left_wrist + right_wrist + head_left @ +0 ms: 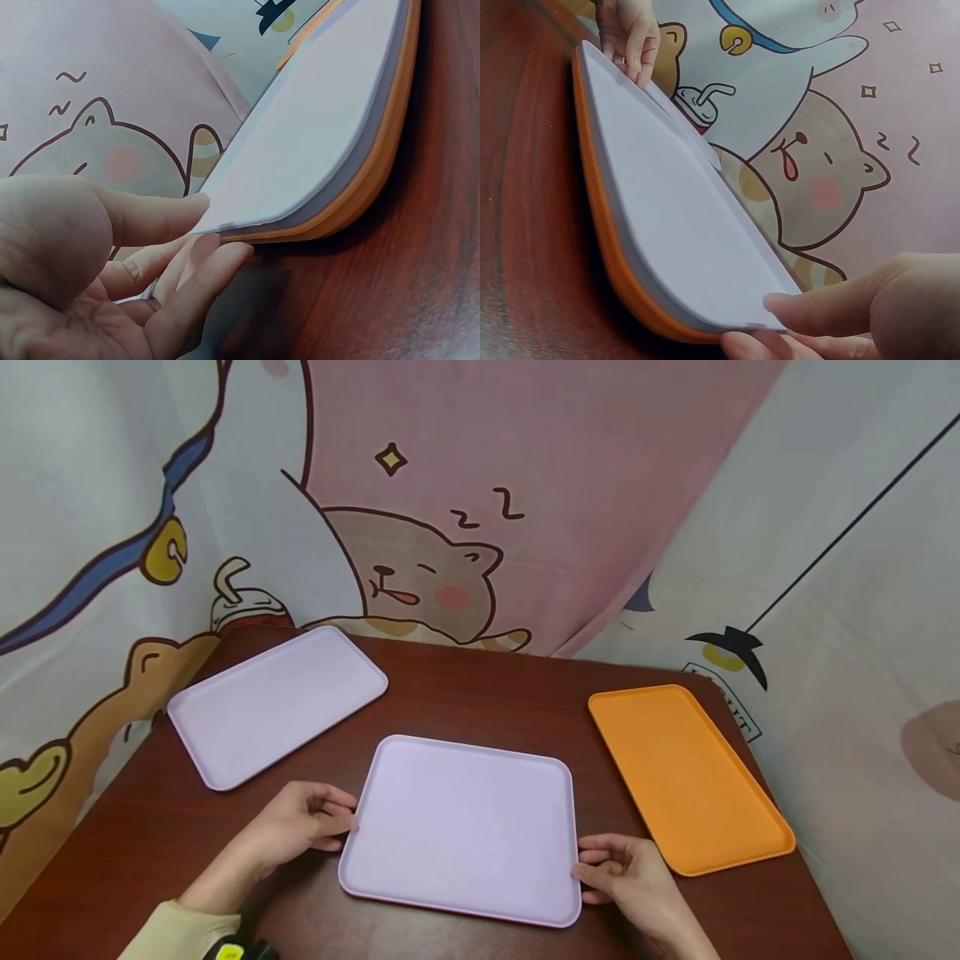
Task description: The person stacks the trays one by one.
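A lavender tray [461, 827] lies at the middle of the table, its long sides running left to right. In the left wrist view, an orange tray edge [367, 199] shows right beneath the lavender rim [322, 195], so trays are stacked here. My left hand [303, 827] pinches the left edge, thumb at the upper rim and fingers at the underside. At the right edge, my right hand [630, 877] grips likewise, with its thumb [802, 307] on the lavender rim and fingertips below. How many trays are stacked I cannot tell.
Another lavender tray [277, 706] lies slanted at the back left of the dark wooden table [480, 681]. On the right, an orange tray [690, 777] sits near the table edge, close to my right hand. A cartoon-printed curtain [585, 485] hangs behind and along both sides.
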`<state>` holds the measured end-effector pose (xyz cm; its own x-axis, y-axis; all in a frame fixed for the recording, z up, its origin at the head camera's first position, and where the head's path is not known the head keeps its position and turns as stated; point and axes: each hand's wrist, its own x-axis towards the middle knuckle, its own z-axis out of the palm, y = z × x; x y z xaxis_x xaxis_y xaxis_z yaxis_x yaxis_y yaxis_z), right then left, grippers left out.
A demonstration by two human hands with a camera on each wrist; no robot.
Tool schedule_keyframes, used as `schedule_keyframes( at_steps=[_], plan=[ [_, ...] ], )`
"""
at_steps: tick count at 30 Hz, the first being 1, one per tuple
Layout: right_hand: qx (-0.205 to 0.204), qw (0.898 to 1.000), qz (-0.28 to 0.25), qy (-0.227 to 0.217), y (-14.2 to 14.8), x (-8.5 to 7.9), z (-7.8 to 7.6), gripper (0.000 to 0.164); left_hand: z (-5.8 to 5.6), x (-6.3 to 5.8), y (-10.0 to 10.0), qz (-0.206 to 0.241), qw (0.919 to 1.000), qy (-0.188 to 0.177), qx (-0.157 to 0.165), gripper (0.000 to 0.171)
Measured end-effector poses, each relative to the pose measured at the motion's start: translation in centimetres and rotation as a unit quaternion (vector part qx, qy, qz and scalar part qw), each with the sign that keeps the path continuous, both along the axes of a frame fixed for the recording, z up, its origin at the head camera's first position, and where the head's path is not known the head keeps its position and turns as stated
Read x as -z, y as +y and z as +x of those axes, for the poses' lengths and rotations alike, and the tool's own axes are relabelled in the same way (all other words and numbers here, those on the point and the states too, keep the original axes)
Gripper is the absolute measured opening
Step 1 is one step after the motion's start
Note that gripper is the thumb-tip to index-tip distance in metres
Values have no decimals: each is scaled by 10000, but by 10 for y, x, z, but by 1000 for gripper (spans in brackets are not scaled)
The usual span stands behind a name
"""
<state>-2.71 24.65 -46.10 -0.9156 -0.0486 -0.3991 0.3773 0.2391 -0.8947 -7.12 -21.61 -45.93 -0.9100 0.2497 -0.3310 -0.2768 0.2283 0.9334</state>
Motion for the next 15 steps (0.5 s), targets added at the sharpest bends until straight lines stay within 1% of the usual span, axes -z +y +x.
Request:
schedule_keyframes(
  at_steps=[6, 12, 15],
  plan=[
    [69, 9999, -14, 91, 2, -5, -4, 43, -1, -4, -3, 94, 9999, 73, 29, 37],
    [57, 9995, -91, 289, 4, -13, -10, 41, -5, -6, -10, 123, 9998, 144, -37, 39],
    [56, 9990, -64, 435, 3, -19, -14, 39, -6, -7, -15, 106, 9997, 186, -137, 41]
  ],
)
